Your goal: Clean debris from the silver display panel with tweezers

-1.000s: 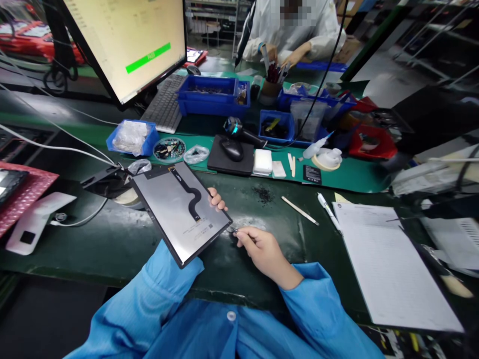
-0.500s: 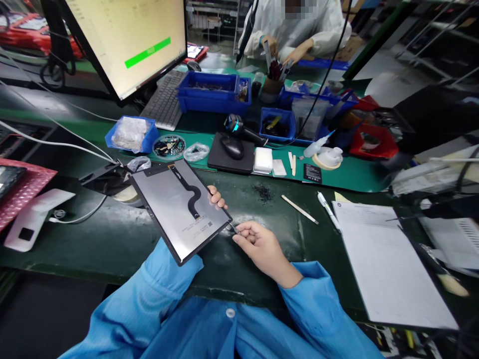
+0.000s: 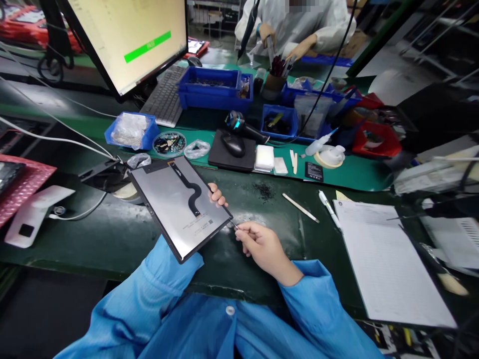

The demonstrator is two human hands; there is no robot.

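Note:
A grey display panel (image 3: 175,204) with a black flex cable (image 3: 189,187) on its back is held tilted above the dark green bench. My left hand (image 3: 217,195) grips it from underneath; only the fingertips show at its right edge. My right hand (image 3: 260,245) is closed in a pinch on thin metal tweezers (image 3: 233,224), whose tip touches the panel's lower right corner. Both arms wear blue sleeves.
A monitor (image 3: 130,40) with a green bar and a keyboard (image 3: 164,97) stand at the back left. Blue bins (image 3: 213,89), a mouse (image 3: 232,143), a scanner (image 3: 243,127), a white stick (image 3: 300,207), a pen (image 3: 328,205) and papers (image 3: 385,264) lie around. Another person (image 3: 295,25) works across the bench.
The panel and both hands have shifted very slightly; my right hand stays pinched on the tweezers at the panel's corner. The view has tilted a little.

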